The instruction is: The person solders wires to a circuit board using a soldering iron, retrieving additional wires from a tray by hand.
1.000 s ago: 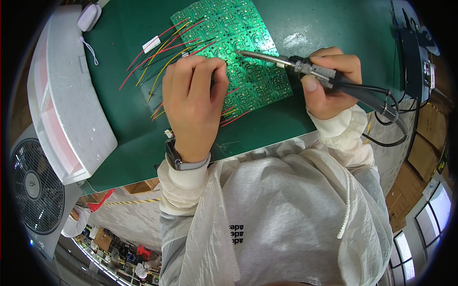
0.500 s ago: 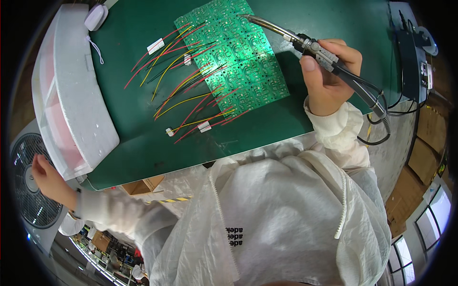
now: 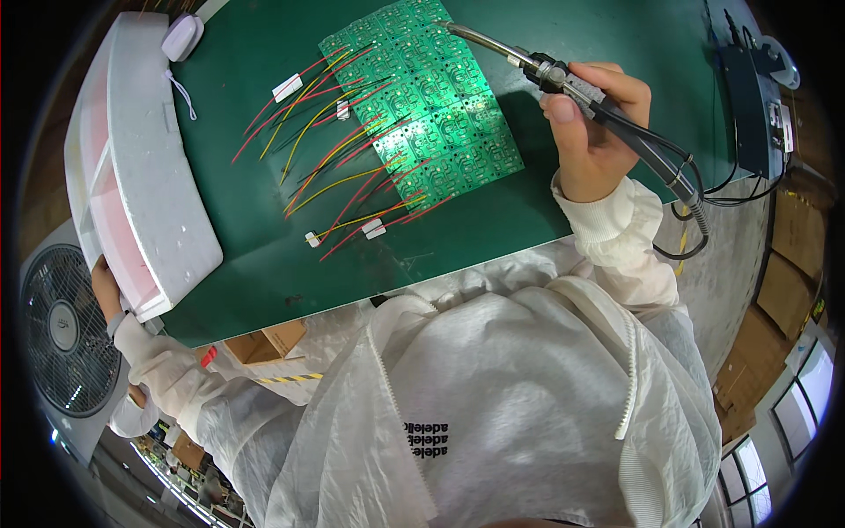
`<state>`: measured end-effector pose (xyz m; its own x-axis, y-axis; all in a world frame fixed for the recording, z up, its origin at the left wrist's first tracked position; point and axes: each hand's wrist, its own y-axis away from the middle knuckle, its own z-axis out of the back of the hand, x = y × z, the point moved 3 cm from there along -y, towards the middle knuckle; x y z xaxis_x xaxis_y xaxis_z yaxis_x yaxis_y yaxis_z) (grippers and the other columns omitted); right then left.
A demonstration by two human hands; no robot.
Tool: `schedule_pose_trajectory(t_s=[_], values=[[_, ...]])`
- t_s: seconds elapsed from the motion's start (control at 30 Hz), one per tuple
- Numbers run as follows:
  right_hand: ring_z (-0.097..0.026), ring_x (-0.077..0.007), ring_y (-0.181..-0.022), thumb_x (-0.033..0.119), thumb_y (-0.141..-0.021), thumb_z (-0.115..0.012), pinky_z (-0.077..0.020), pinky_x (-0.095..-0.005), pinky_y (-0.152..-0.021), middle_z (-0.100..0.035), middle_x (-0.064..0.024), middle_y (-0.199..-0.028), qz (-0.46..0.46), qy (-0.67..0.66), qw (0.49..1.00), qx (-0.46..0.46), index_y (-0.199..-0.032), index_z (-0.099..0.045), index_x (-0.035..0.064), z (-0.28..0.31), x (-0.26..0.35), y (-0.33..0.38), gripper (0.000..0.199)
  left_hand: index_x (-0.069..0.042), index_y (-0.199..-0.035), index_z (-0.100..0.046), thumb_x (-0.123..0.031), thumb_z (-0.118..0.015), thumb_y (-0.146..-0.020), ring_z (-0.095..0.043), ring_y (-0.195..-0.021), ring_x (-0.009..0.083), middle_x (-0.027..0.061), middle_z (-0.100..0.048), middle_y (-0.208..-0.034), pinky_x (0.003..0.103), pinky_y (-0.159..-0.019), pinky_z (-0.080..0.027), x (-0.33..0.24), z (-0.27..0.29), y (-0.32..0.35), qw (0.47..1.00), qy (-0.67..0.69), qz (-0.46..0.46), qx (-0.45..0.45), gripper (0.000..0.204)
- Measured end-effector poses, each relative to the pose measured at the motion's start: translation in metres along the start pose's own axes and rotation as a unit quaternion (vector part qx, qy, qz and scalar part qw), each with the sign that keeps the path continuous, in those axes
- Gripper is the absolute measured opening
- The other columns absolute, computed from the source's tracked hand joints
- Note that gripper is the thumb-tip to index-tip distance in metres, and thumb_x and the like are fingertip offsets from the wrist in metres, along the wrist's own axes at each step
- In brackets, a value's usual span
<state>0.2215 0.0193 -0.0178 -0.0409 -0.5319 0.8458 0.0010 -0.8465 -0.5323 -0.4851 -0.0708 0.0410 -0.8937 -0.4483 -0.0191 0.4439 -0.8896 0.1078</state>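
My right hand is closed around a soldering iron with a dark cable. Its metal tip points left, at the upper part of a green circuit board panel; whether it touches cannot be told. Red, yellow and black wires lie across the panel's left side, and small white connectors sit at some of their ends. At the far left my left hand reaches to the near end of a white foam box with pinkish contents. The box's edge hides its fingers.
A dark box-shaped unit with cables stands at the table's right side. A pale lilac case with a strap lies by the foam box. A fan is beyond the table's left edge, and cardboard boxes are at the right.
My left hand has moved from over the fan up and right to the foam box. My right hand and the soldering iron have shifted slightly left.
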Motion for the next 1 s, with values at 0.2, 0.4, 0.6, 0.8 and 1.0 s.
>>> schedule_pose_trajectory(t_s=[0.2,0.4,0.6,0.8,1.0], values=[[-0.05,-0.0119,-0.07,0.0,-0.07,-0.061,-0.04,-0.0222,-0.063,-0.05,-0.0094,-0.084,-0.007,-0.022,1.0,-0.01,-0.097,-0.043,0.0011,0.0,0.0,0.001,0.032,0.003,-0.086,-0.055,-0.012,-0.05,-0.076,-0.056,-0.068,0.0169,0.0139,-0.06,-0.077,0.027,-0.063,-0.043,-0.007,-0.001,-0.007,0.995,0.09,-0.037,-0.01,0.02],[-0.051,-0.0128,-0.061,0.002,-0.074,-0.058,-0.0438,-0.0215,-0.055,-0.05,-0.0124,-0.08,0.043,0.038,0.998,0.001,-0.095,-0.042,-0.0022,0.003,0.001,0.0,0.027,0.003,-0.097,-0.054,-0.011,-0.052,-0.079,-0.055,-0.081,0.0143,0.0107,-0.059,-0.089,0.023,-0.073,-0.041,-0.055,0.022,0.015,0.962,0.23,0.013,-0.144,0.023],[-0.051,-0.0124,-0.073,0.0,-0.071,-0.06,-0.0404,-0.0226,-0.068,-0.05,-0.0089,-0.086,-0.01,-0.032,0.999,-0.018,-0.097,-0.043,0.0002,0.004,0.0,0.005,0.031,0.007,-0.105,-0.045,-0.008,-0.051,-0.082,-0.054,-0.09,0.0159,0.0124,-0.056,-0.095,0.024,-0.081,-0.04,-0.18,0.051,0.093,0.891,0.364,-0.053,-0.265,0.029],[-0.052,-0.013,-0.076,-0.002,-0.072,-0.059,-0.0406,-0.0227,-0.071,-0.051,-0.0098,-0.088,-0.035,-0.044,0.998,-0.024,-0.097,-0.043,-0.0006,0.005,0.001,0.006,0.03,0.002,-0.1,-0.048,-0.008,-0.044,-0.085,-0.051,-0.076,0.0119,0.0084,-0.054,-0.09,0.022,-0.071,-0.041,-0.334,0.008,0.181,0.893,0.357,-0.091,-0.26,0.018],[-0.052,-0.0129,-0.078,-0.002,-0.072,-0.06,-0.0411,-0.0224,-0.071,-0.051,-0.0099,-0.087,-0.048,-0.044,0.997,-0.028,-0.097,-0.042,-0.0011,0.004,0.001,0.007,0.03,-0.001,-0.107,-0.041,-0.002,-0.036,-0.086,-0.047,-0.071,0.0096,0.0058,-0.047,-0.086,0.021,-0.064,-0.04,-0.443,-0.055,0.191,0.856,0.496,-0.131,-0.063,0.022]])
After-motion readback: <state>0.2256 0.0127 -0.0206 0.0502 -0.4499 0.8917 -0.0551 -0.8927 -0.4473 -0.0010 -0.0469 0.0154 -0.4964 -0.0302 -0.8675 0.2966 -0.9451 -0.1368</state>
